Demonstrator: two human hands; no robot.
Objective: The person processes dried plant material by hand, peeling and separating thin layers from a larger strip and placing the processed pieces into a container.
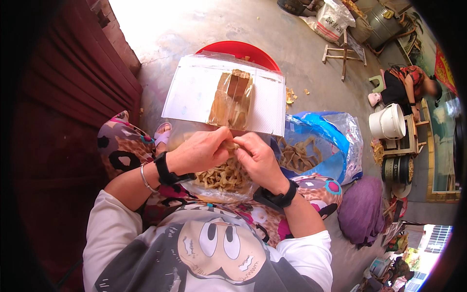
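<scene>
My left hand (pixel 206 150) and my right hand (pixel 260 158) meet over my lap, fingers pinched together on a small pale tan strip (pixel 232 145). The fingers cover most of it. Just below them, a clear plastic bag (pixel 214 196) holds a heap of short, twisted tan pieces (pixel 221 176). Beyond my fingertips lies a white board (pixel 187 95), bearing a brown block (pixel 224 100) in clear wrapping. To the right of my right hand, an opened blue and white bag (pixel 335 134) contains longer brown strips (pixel 300 153).
A red basin (pixel 238 48) sits under the board's far side. Purple cloth (pixel 361 211) is bundled at the right. Farther right, another person (pixel 408 80) bends near a white bucket (pixel 387 121). A wooden stand (pixel 344 54) and a white sack (pixel 332 20) are farther back.
</scene>
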